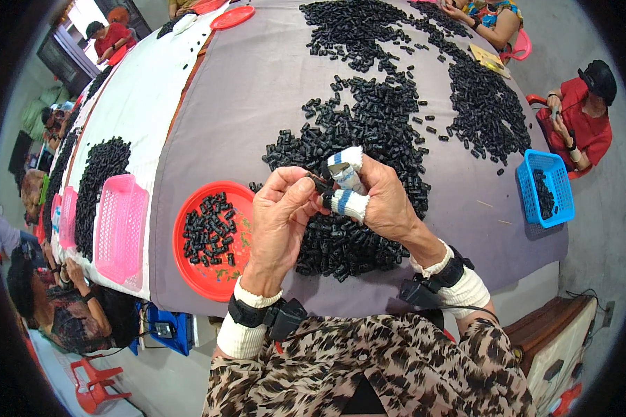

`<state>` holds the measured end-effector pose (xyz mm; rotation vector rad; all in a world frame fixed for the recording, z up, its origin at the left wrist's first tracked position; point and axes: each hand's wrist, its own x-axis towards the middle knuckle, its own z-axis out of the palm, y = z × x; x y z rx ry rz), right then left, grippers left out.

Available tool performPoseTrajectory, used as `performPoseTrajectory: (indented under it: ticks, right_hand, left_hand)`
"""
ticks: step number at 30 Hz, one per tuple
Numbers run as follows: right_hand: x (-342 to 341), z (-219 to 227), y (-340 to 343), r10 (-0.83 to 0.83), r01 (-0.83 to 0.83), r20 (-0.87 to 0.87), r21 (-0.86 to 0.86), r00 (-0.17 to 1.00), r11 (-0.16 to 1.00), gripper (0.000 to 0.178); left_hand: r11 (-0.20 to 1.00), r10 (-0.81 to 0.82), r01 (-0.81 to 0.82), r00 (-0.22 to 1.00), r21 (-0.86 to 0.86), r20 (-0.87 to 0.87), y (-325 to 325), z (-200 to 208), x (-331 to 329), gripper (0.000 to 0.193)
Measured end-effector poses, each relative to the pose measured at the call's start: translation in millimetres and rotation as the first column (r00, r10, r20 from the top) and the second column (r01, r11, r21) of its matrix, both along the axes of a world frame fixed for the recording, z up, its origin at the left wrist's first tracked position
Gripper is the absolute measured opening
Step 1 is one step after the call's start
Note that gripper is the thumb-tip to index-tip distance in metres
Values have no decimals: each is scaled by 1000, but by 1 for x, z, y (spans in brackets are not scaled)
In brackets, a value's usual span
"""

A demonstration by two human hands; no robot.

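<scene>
The black pieces (351,243) look plastic, the tablecloth (236,104) matt.

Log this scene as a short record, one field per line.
Left hand: the left hand pinches a small black piece between thumb and finger
Right hand: the right hand meets it at the piece; exact grip unclear
Finger coverings: white bands with blue stripes, right hand
Surface: grey cloth
Beyond and beneath hands: large heap of black pieces
Left of hands: red plate with black pieces on it; farther left, pink basket
Far right: blue basket containing black pieces
</scene>
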<state>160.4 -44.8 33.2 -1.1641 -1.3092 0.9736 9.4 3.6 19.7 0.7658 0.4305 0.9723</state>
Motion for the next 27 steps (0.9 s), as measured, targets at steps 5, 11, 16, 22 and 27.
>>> performPoseTrajectory:
  ticks: [5, 11, 16, 22, 27]
  right_hand:
    - [-5, 1, 0, -52, 45, 80, 77, 995, 996, 22]
    - [7, 6, 0, 29, -32, 235, 10, 972, 999, 30]
    - [9, 7, 5, 114, -121, 240, 13, 964, 993, 32]
    - [11, 15, 8, 174, -175, 365, -33, 915, 984, 38]
    - [13, 15, 10, 198, -191, 417, -57, 887, 980, 40]
  left_hand:
    - [996, -71, 75, 994, -45, 84, 4, -3, -3, 25]
    - [995, -96, 96, 993, 4, 62, 1, -2, -3, 27]
    - [990, -140, 139, 988, 23, 69, 0, -3, -5, 26]
    - [986, -164, 163, 983, 24, 81, -2, -2, -6, 25]
    - [988, -152, 152, 988, 27, 24, -1, -4, -6, 24]
